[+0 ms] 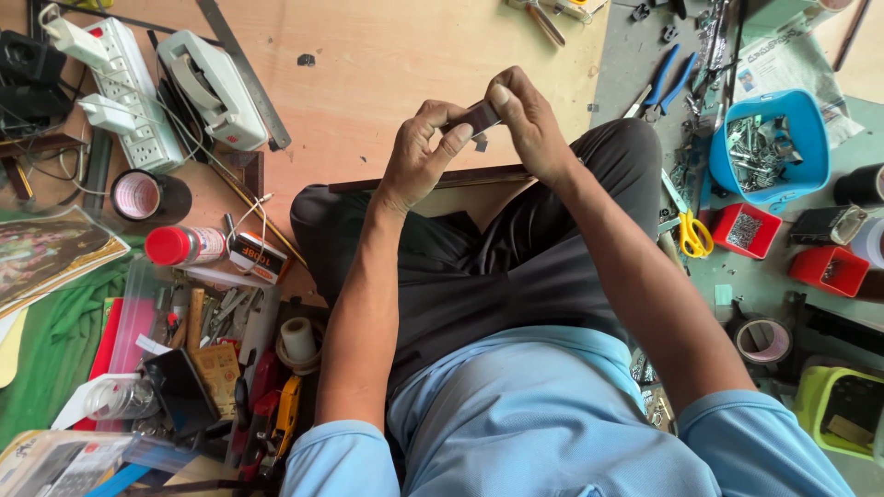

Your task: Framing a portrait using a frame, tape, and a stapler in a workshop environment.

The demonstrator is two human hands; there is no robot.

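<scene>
Near the upper centre of the frame: small dark flat rectangular piece (pixel 481 117) pinched between both hands, above the knees. Left hand (pixel 419 155) closed on its lower left end, thumb pressed on top. Right hand (pixel 534 124) closed on its upper right end, thumb tip over the edge. Just below the hands: long dark narrow strip (pixel 433 180) lying across the lap. At right: blue plastic tub of metal parts (pixel 810 138), yellow-handled scissors (pixel 692 235). At upper left: white power strip (pixel 129 101), white tape dispenser (pixel 214 87).
</scene>
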